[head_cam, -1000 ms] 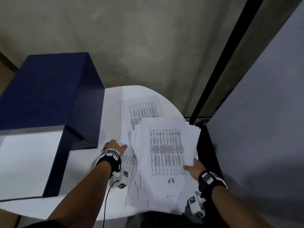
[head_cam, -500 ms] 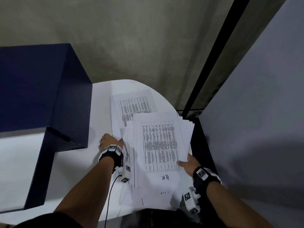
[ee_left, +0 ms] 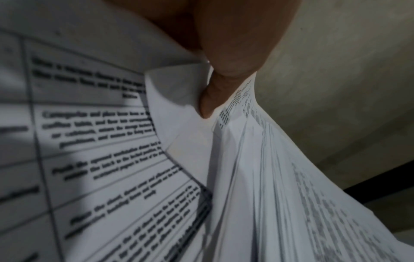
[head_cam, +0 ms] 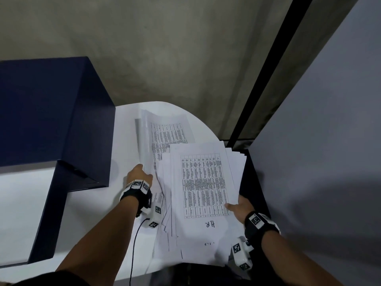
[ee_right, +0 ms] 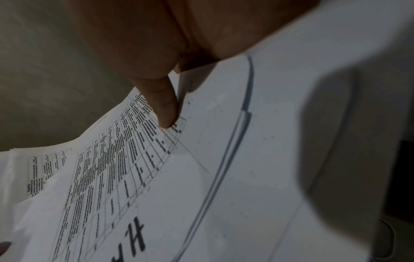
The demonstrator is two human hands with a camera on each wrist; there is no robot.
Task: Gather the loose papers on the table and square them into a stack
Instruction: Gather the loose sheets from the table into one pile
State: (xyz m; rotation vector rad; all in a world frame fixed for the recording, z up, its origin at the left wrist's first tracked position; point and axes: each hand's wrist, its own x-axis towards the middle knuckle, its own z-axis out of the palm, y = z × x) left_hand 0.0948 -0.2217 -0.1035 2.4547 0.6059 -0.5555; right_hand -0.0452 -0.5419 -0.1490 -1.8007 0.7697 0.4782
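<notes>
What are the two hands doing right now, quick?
Left hand: grips the left edge of the papers, fingers tucked under.
Right hand: pinches the papers' right edge, thumb on top.

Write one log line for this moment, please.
left hand: lifts paper edge | right hand: holds papers | stack: not squared

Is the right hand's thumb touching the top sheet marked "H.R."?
Touching. The right wrist view shows the thumb pressed onto the top sheet at the table's corner; the head view agrees.
</notes>
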